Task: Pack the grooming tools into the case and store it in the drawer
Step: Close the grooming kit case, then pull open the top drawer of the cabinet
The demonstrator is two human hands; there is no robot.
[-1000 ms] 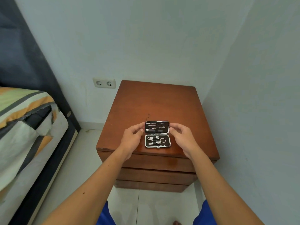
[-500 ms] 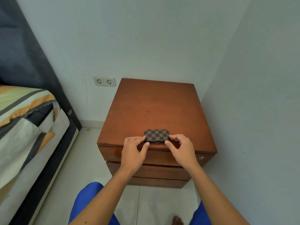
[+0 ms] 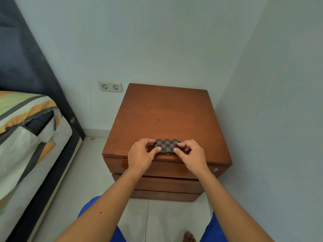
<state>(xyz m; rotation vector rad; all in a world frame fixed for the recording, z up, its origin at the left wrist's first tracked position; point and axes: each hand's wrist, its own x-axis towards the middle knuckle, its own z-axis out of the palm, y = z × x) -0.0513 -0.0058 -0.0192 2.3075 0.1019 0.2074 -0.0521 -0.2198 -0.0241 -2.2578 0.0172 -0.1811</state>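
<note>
Case, flat, brown-and-black chequered leatherette (image 3: 167,145): closed, at the front edge of the reddish wooden nightstand (image 3: 162,112), above its drawers for stowing. My left hand (image 3: 142,156) and right hand (image 3: 191,155) pinch its ends with curled fingers, steadying it.

A home bedroom – bed (image 3: 26,130) with striped bedding along the left, wooden nightstand (image 3: 166,116) in the corner, wall socket (image 3: 110,86), tiled floor (image 3: 90,172).
</note>
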